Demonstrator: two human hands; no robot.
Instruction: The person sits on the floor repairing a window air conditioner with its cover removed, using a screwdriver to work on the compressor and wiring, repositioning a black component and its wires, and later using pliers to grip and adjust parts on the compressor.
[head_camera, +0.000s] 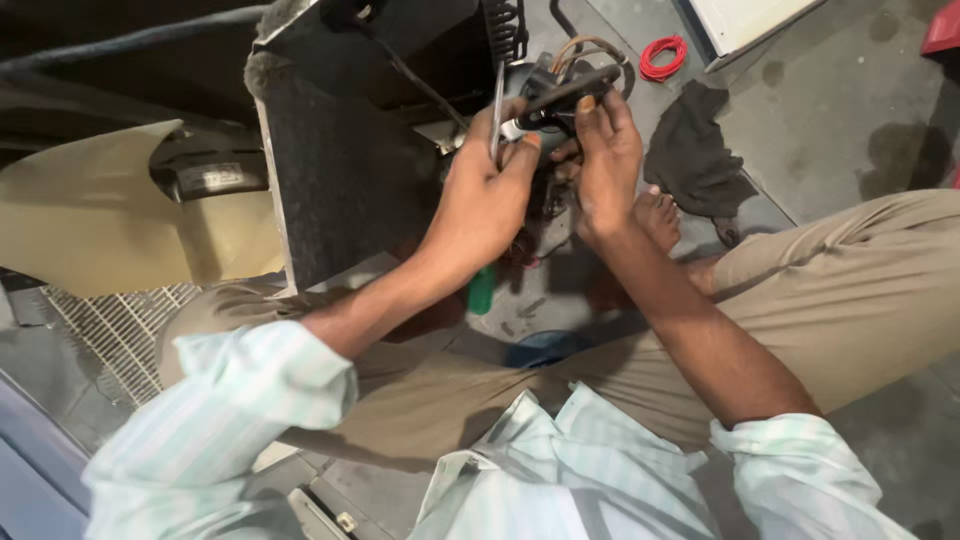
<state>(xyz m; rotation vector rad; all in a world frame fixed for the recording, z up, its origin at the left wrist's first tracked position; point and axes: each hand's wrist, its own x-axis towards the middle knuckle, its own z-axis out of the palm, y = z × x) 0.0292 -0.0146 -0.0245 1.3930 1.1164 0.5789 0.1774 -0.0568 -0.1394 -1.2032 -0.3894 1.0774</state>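
While both hands' fingers grip the black part (560, 100), open floor (830, 90) lies right

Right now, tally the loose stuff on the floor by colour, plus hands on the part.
Red: 1, red wire coil
Dark: 1, dark rag
Green: 1, green-handled tool
Hands on the black wired part: 2, left hand, right hand
Total: 5
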